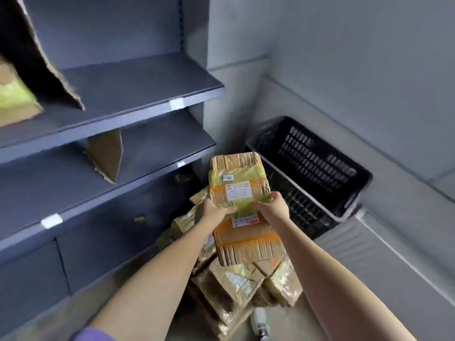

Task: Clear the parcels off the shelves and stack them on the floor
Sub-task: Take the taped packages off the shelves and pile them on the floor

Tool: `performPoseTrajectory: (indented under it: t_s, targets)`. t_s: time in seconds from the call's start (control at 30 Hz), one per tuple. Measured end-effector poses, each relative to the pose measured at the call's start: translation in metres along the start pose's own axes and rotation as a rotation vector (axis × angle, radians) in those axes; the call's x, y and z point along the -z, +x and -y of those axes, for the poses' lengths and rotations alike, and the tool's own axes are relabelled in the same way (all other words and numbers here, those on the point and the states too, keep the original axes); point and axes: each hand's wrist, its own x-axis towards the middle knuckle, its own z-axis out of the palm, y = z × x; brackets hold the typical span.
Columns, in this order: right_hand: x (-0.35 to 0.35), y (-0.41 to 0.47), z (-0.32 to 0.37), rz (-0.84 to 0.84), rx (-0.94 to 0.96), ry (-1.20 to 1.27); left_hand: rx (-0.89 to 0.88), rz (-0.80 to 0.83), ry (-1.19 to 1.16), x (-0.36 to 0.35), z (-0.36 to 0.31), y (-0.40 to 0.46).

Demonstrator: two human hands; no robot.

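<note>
Head view: left hand (213, 210) and right hand (275, 207) both gripping taped parcel (242, 207) above floor pile (243, 281)

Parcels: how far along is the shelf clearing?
Done: a pile of parcels already sits on the floor, and the right ends of the shelves are bare. In hand: left hand and right hand hold one taped parcel over the pile. Left: a box at the upper shelf's left edge.
</note>
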Motion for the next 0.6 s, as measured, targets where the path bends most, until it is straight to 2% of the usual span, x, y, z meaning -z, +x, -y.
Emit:
performPoseTrajectory:
  t_s: [0.17,0.27,0.6]
  targets:
    - [-0.002,0.11,0.007,0.175,0.17,-0.156,0.109,-0.227,-0.183,-0.059,-0.013,0.047]
    - [-0.008,0.164,0.01,0.255,0.256,-0.228,0.175,-0.362,-0.115,-0.082,-0.016,0.078]
    - [-0.08,0.274,-0.018,0.367,0.382,-0.262,0.238,-0.589,0.024,-0.112,0.016,0.181]
